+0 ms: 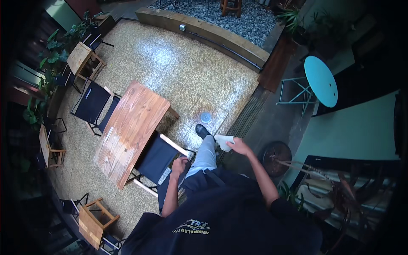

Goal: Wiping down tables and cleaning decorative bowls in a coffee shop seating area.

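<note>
A white cloth point(224, 142) hangs from my right hand point(239, 146), pinched between the thumb and fingers beside my right leg. My left hand point(180, 164) is loosely curled in front of my waist, and I see nothing in it. Just beyond it is a black fabric armchair point(156, 153) with pale wooden armrests; whether the hand touches it I cannot tell. That chair is pulled up to a wooden table point(135, 124), whose top has a pale, shiny patch on its near left part. On the table's far side stands a second black fabric chair point(92, 101).
A round blue-grey disc point(205, 117) lies on the speckled floor before my shoe point(202, 131). To the right are a metal drain grate point(247, 114), a turquoise folding table point(320, 81) and a round plant pot point(276, 159). A low ledge point(204, 28) borders the gravel point(204, 14).
</note>
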The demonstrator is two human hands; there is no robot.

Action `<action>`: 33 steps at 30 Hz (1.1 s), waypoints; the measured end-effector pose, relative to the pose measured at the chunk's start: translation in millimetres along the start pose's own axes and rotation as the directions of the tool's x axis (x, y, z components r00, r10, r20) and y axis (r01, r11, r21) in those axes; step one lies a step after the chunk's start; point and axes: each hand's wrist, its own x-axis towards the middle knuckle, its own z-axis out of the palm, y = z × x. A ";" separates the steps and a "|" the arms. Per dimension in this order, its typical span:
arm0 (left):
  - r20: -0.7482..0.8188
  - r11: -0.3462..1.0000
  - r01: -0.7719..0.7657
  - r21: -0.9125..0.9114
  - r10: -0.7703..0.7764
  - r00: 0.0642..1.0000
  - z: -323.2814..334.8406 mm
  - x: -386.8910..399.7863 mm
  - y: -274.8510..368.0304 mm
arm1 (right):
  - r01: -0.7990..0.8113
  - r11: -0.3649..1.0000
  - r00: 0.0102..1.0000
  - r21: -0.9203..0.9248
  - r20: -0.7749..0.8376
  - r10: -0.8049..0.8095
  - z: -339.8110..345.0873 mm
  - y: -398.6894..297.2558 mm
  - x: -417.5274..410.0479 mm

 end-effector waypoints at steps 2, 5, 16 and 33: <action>-0.041 0.990 0.082 -0.118 -0.087 0.995 -7.9 27.8 -6.1 | 0.032 0.999 0.999 -0.022 0.038 -0.031 -13.7 -24.5 36.7; -0.028 0.997 0.073 -0.032 -0.074 0.997 -16.2 71.1 -18.4 | 0.074 0.997 0.992 -0.031 0.102 -0.071 -25.1 -54.7 91.1; 0.580 0.173 0.640 -0.749 -0.298 0.758 33.7 25.2 10.9 | -0.018 0.996 0.984 -0.092 0.177 0.034 -103.0 -141.6 277.4; 0.166 0.309 0.491 -0.815 -0.687 0.708 -25.2 242.1 85.6 | 0.405 0.869 0.850 -0.284 0.466 -0.243 -169.9 -303.9 698.8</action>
